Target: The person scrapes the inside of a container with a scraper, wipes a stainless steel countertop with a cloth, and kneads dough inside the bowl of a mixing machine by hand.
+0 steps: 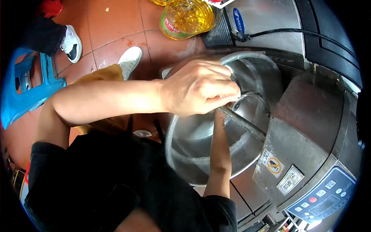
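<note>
I judge the steel rod [245,125] reaching past the bowl's rim [169,149] stiff, graspable mid-length; the left hand [199,89] has fingers curled together beside it, the right hand's, hidden, I can't tell.

On mixer housing [305,106] I make out 1 orange barred-circle sign [274,165], 1 white nameplate [290,180], characters too small. Control panel [324,201], oil bottle [191,17] label, blue oval sticker [239,20] on grey machine [270,17]: lettering illegible to me.

Left grip [201,89] seemingly clenched, right arm [220,154] outstretched
</note>
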Tool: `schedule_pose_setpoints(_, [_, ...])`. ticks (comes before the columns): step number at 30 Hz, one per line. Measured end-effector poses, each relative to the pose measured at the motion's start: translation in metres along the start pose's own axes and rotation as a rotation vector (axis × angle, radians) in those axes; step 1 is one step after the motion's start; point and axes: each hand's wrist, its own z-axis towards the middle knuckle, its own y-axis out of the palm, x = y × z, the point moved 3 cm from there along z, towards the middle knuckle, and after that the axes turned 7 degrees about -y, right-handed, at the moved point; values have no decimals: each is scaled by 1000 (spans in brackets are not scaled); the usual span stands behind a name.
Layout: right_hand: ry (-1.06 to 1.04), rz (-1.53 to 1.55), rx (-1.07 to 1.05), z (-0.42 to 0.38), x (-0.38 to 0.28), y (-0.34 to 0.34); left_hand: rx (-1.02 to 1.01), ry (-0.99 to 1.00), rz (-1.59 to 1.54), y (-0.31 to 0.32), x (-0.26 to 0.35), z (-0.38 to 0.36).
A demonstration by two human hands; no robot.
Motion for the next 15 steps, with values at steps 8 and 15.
schedule_pose_setpoints(8, [642,800,-222,-61,-8,-75,-13,6,24,-4,3,4])
schedule_pose_setpoints(15, [225,71,-174,-24,-126,-208,-10,-17,15,1,3,2])
